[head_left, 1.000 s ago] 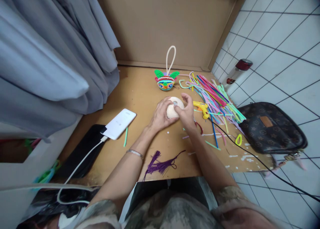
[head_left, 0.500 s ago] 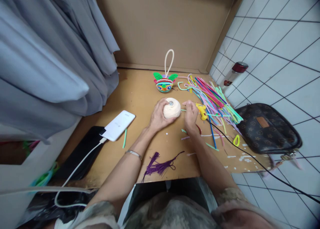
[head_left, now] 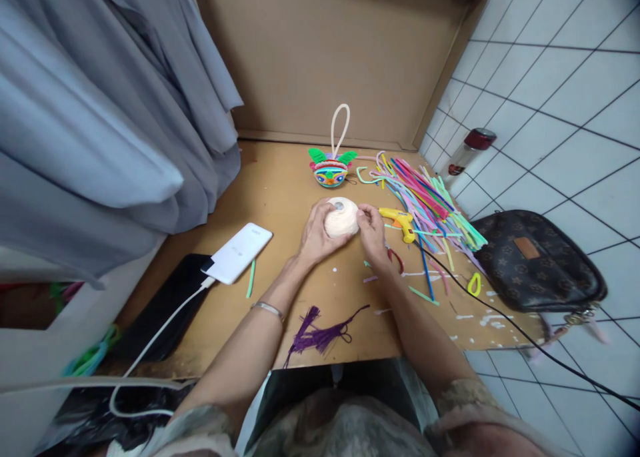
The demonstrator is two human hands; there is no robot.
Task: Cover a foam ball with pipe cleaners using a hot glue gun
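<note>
A cream ball of yarn (head_left: 342, 220) with a hole in its top is in front of me over the table. My left hand (head_left: 317, 230) curls round its left side, thumb near the top and fingers beneath. At the ball's right side, my right hand (head_left: 371, 229) has its fingers bent and pinched against the surface; whether they also hold a loose strand is too small to make out. Behind the ball stands a colourful lion-head ornament (head_left: 331, 172) with green ears and a white loop. A yellow glue gun (head_left: 400, 221) lies just right of my right hand.
Many coloured pipe cleaners (head_left: 417, 194) lie at the right, near a patterned bag (head_left: 543, 260) and a bottle (head_left: 467, 154). Purple tassels (head_left: 320, 337) lie at the front edge. A white power bank (head_left: 240, 252) with its cable and red-handled scissors (head_left: 397, 260) are also there.
My right hand has moved left, from apart to touching the ball's right side. More of the glue gun shows now. My left hand keeps its hold.
</note>
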